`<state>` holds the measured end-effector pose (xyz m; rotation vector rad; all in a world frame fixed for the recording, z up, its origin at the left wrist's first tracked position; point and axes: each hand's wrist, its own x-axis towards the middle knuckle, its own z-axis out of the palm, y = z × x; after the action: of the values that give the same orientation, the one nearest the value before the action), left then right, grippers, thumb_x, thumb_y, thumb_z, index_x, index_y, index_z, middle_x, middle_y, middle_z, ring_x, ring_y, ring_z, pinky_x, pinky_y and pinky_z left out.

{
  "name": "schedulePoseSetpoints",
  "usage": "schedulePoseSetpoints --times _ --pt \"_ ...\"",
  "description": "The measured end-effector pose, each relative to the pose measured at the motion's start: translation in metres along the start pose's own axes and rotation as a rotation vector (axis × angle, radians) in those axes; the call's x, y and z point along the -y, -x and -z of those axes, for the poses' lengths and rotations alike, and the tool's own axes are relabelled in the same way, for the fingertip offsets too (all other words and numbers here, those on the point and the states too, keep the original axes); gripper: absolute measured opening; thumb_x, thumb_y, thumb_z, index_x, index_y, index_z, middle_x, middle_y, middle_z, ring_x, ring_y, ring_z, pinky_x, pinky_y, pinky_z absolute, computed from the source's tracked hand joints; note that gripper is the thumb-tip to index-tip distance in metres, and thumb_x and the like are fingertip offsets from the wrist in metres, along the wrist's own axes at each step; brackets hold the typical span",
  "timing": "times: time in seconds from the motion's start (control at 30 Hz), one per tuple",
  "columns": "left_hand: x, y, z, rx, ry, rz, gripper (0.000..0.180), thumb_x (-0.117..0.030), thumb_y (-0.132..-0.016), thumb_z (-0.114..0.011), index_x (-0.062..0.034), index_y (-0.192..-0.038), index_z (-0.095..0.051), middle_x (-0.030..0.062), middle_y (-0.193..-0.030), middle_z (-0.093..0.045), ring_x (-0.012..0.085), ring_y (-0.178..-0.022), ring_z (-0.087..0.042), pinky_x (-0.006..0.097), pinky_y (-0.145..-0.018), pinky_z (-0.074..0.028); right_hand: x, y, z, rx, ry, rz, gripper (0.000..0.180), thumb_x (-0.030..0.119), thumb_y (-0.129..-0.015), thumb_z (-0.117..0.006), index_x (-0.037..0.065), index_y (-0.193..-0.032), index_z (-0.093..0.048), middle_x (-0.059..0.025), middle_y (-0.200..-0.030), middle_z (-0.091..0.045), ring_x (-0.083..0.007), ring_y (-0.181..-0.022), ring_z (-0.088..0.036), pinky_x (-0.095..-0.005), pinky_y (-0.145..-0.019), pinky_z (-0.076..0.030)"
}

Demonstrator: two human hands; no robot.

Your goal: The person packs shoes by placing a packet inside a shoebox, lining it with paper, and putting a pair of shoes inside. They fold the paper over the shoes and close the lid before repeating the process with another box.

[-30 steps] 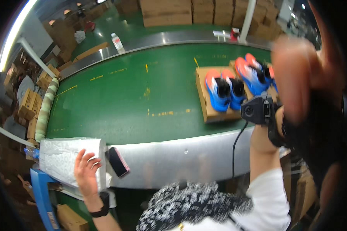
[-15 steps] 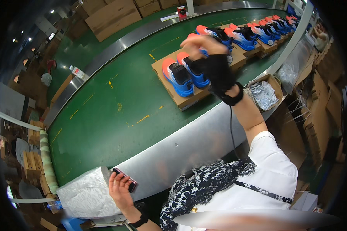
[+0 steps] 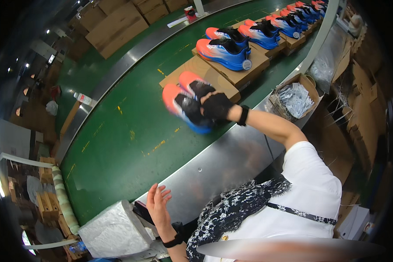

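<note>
- A long green conveyor belt (image 3: 118, 148) runs from lower left to upper right, with a grey metal edge (image 3: 222, 166) along the near side.
- A person in a white top with a dark flowered scarf fills the lower right; the face is out of view and a blurred pale shape cuts across the bottom edge.
- Stacks of brown cardboard boxes (image 3: 118, 22) stand beyond the far side of the belt, dim and hard to make out.
- A white, crinkled roll of wrapping paper (image 3: 113, 231) sits at the lower left, just below the left hand.
- A row of flat cardboard shoe boxes (image 3: 244, 74) lies on the belt, each carrying a pair of orange and blue sports shoes (image 3: 225, 48); the farthest pairs shrink into the upper right corner and are cut off.
- An open carton of small white packets (image 3: 294, 98) stands to the right of the belt.
- The right hand (image 3: 216, 107), in a dark fingerless glove with a black wrist strap, is closed around a pair of orange shoes (image 3: 185, 98) with blue soles. The pair is lifted just above the belt, beside the nearest box, and blurred.
- The left hand (image 3: 158, 205), with a dark watch on the wrist, is open with fingers spread, holding nothing, above a dark flat object (image 3: 140, 209) that is mostly hidden.
</note>
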<state>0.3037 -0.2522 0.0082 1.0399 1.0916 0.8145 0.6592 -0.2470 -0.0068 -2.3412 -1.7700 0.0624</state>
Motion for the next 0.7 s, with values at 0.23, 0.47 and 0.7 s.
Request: schedulePoseSetpoints --times 0.23,0.47,0.7 --pt "0.012 -0.037 -0.033 0.158 -0.742 -0.412 0.041 -0.023 -0.081 -0.056 0.0069 -0.108 -0.048 0.0204 -0.116 -0.045 0.0279 -0.106 -0.045 0.034 -0.083 -0.04 0.082 0.099 -0.039 -0.476 -0.735 0.814 0.027 0.03 -0.065 -0.056 0.004 -0.071 -0.061 -0.0143 -0.075 -0.061 -0.0261 -0.061 -0.059 -0.0385 -0.055 -0.046" --pt "0.06 -0.05 -0.051 0.596 -1.078 -0.061 0.039 -0.031 -0.082 -0.052 0.0011 -0.104 -0.055 0.0212 -0.1 -0.057 0.0282 -0.097 -0.054 0.034 -0.08 -0.041 0.059 0.033 -0.079 -0.128 -0.524 0.486 0.021 0.029 -0.067 -0.055 0.008 -0.069 -0.055 -0.0142 -0.065 -0.054 -0.0309 -0.069 -0.055 -0.0414 -0.06 -0.043" --pt "0.055 -0.053 -0.061 0.601 -1.099 -0.017 0.043 -0.034 -0.083 -0.05 0.0023 -0.105 -0.054 0.0204 -0.09 -0.06 0.027 -0.088 -0.058 0.032 -0.078 -0.043 0.01 -0.005 -0.157 -0.28 0.086 0.152 0.043 0.022 -0.079 -0.039 0.016 -0.122 -0.039 -0.0212 -0.13 -0.03 -0.0363 -0.119 -0.03 -0.0703 -0.082 -0.02"
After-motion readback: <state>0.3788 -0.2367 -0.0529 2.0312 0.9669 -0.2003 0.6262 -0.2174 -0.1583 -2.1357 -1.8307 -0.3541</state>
